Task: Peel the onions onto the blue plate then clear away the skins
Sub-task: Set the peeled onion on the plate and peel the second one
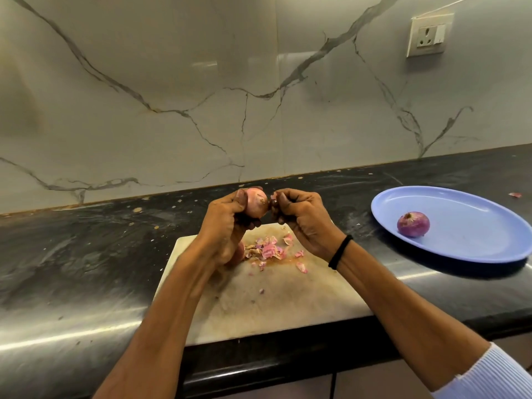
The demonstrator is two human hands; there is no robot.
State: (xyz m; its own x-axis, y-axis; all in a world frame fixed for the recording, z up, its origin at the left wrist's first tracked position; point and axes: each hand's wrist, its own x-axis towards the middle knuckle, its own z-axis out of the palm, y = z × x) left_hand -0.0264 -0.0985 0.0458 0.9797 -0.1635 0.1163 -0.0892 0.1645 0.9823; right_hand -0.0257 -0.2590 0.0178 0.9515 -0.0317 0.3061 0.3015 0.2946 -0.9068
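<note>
Setting: dark stone counter (86,254) ran below a pale marble-veined wall (172,96), which carried a white socket plate (429,34) at upper right.
Board: a pale, stained cutting board (273,306) lay on the counter at its front edge, under both hands.
Left hand: the left hand (227,226) was raised above the board, its fingers curled around an onion in its skin (257,206).
Right hand: the right hand (305,223) was just beside that onion, fingers drawn tight and pinching a small scrap of pink skin (273,197) near the onion's end; a black band (339,251) circled the wrist.
Skins: loose pink and tan onion skins (269,250) lay heaped on the board, below and between the hands.
Blue plate: the blue plate (475,246) sat on the counter, well apart to the right of the board.
Peeled onion: one purple peeled onion (413,224) rested on the plate, toward its left side.
Sleeve: a light ribbed sleeve (489,375) showed at lower right.
</note>
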